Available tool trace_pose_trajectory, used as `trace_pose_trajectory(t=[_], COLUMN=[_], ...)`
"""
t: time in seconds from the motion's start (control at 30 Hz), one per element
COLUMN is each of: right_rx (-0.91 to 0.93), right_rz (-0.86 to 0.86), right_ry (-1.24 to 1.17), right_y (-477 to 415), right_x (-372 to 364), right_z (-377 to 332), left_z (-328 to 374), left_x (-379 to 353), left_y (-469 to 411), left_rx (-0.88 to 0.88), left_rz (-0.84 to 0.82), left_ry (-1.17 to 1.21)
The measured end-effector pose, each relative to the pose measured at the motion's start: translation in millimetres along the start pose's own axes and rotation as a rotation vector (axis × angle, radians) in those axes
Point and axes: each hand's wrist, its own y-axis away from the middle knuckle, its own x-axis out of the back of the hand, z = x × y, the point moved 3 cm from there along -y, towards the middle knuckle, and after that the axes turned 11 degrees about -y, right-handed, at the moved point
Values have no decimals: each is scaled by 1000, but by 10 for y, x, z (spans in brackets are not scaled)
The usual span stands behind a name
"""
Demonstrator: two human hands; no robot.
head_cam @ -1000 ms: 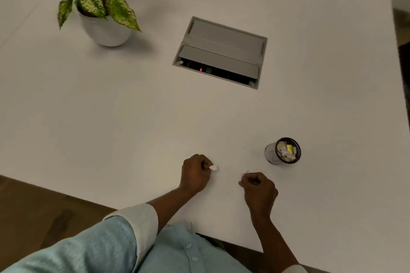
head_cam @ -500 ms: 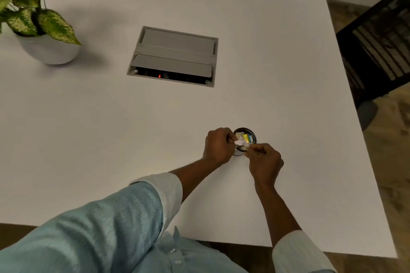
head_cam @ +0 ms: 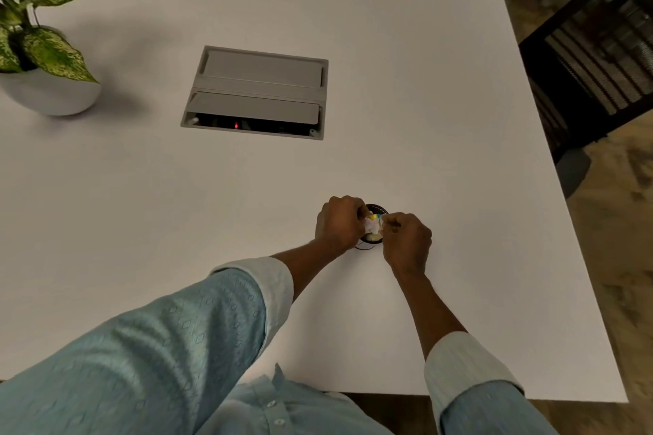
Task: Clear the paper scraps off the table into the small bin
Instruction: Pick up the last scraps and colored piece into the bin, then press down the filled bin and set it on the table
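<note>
The small bin (head_cam: 375,206), a little round cup with a black rim, stands on the white table (head_cam: 441,159) near its front edge, mostly hidden between my two hands. White and yellow paper scraps (head_cam: 371,225) fill its mouth. My left hand (head_cam: 340,222) is at the bin's left side, fingers pinched on a white paper scrap over the opening. My right hand (head_cam: 408,240) is at the bin's right side, fingers closed on a small scrap at the rim. No loose scraps show on the tabletop.
A grey cable box (head_cam: 256,92) is set into the table's middle, with a red light in its slot. A potted plant (head_cam: 42,56) stands at the far left. A black mesh chair (head_cam: 597,56) is beyond the right edge. Wooden floor lies to the right.
Both hands have moved from the bare tabletop to the bin and now meet over its mouth. My view has shifted right, so the plant and cable box sit further left.
</note>
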Motion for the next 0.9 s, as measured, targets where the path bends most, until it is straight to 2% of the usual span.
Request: trace_pose_trajectory(t=[0.17,0.27,0.4,0.53,0.67,0.77,0.9], right_rx=[48,131,288,372,470,484,471], right_rz=[-7,8,-19,-84,-188,-239,-318], right_ry=[-8,18,69,171,353,474,577], right_y=[76,187,416,537,525,505,471], right_x=[5,3,-43,-96,-164,-217,-272], right_z=[38,81,136,166,156,168,214], left_z=[-40,-173,-508,-950,-1337,-1522,-1627], left_x=[34,69,66,-50,-313,-452,-507], left_y=[63,131,313,563,794,937,985], left_rx=[-11,4,-34,-97,-200,-225,-239], left_rz=[37,128,163,35,-259,-367,-429], left_ry=[58,92,-26,-313,-620,-684,-690])
